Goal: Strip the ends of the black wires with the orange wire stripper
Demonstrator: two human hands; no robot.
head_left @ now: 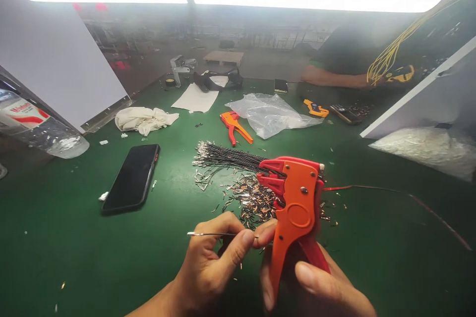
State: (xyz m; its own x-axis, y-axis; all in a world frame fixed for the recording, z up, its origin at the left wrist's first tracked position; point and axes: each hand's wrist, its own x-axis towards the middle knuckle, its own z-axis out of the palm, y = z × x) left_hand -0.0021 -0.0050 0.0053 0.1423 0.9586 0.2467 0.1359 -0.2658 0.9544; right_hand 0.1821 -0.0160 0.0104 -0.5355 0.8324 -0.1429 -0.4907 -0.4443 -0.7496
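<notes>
My left hand (217, 252) pinches a thin black wire (211, 234) between thumb and forefinger; a silvery tip shows at its left end. My right hand (320, 282) is wrapped round the handles of an orange and red wire stripper (297, 198), held upright with its red jaws pointing left. A finger of my right hand reaches to the wire's right end, by my left thumb. Behind the stripper lies a bundle of black wires (230, 156) with silvery terminals at the left ends. Below it spreads a heap of black and copper-coloured scraps (253, 198).
On the green table (167, 262) are a phone (132, 178), a second wire stripper (234, 126), a plastic bag (275, 114) and a white cloth (145, 119). A bottle (40, 124) leans in at left. Across the table, another person's arm (334, 78) is near yellow wires (390, 52).
</notes>
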